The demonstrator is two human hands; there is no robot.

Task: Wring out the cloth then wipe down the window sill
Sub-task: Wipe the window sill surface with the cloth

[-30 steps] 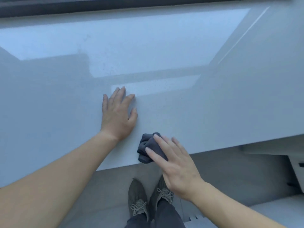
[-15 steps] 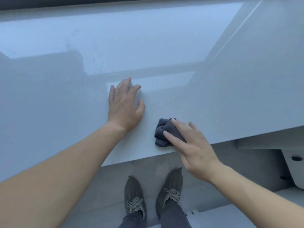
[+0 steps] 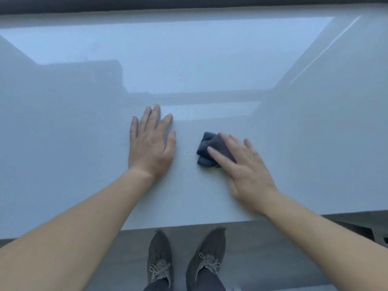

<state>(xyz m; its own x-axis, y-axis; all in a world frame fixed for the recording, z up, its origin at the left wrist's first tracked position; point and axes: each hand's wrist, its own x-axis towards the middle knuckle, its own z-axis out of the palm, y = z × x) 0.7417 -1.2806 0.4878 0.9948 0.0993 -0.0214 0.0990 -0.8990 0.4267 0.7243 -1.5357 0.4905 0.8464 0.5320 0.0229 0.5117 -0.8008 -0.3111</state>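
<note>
Right hand [image 3: 247, 171] flat on cloth [image 3: 206, 149]

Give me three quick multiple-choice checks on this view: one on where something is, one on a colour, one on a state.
1. Where is the cloth?
A. Hanging off the front edge
B. On the window sill, under the fingers of the right hand
C. Pushed against the far frame

2. What colour is the cloth?
A. White
B. Yellow
C. Dark grey

3. How is the left hand?
A. Flat on the sill, fingers straight
B. Gripping the cloth
C. Raised as a fist

Answers:
1 B: the fingers press it onto the sill, apart from the left hand.
2 C: it shows dark grey against the pale sill.
3 A: its palm lies down with nothing in it.
</note>
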